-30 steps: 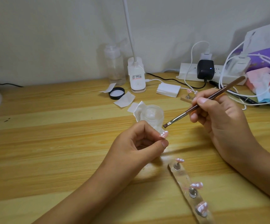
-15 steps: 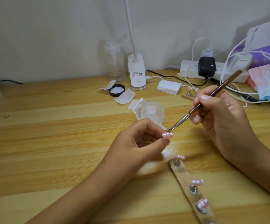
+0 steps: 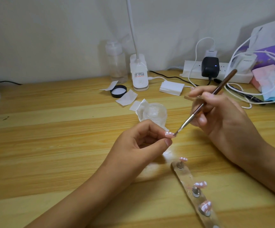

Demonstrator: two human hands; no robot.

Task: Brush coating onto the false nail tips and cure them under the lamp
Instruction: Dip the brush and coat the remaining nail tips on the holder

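My left hand point(image 3: 138, 145) pinches a small stand topped by a pink false nail tip point(image 3: 218, 135) between thumb and fingers, at the middle of the wooden table point(image 3: 51, 145). My right hand point(image 3: 222, 119) grips a brown-handled brush point(image 3: 206, 102); its bristle end touches the right edge of that nail tip. A clear holder strip point(image 3: 187, 180) at the lower right carries three more pink nail tips on metal pegs. An open clear gel jar point(image 3: 155, 113) stands just behind the hands. The white lamp base point(image 3: 139, 76) stands at the back.
Behind the jar lie a black lid point(image 3: 118, 91), white wipes point(image 3: 127, 99) and a white pad stack point(image 3: 171, 88). A clear bottle point(image 3: 117, 63) stands by the lamp. A power strip point(image 3: 191, 69) with chargers, cables and a pile of bags fills the back right.
The brush has come down and left from above the jar until its tip meets the nail tip in my left hand. My left hand has stayed almost still.
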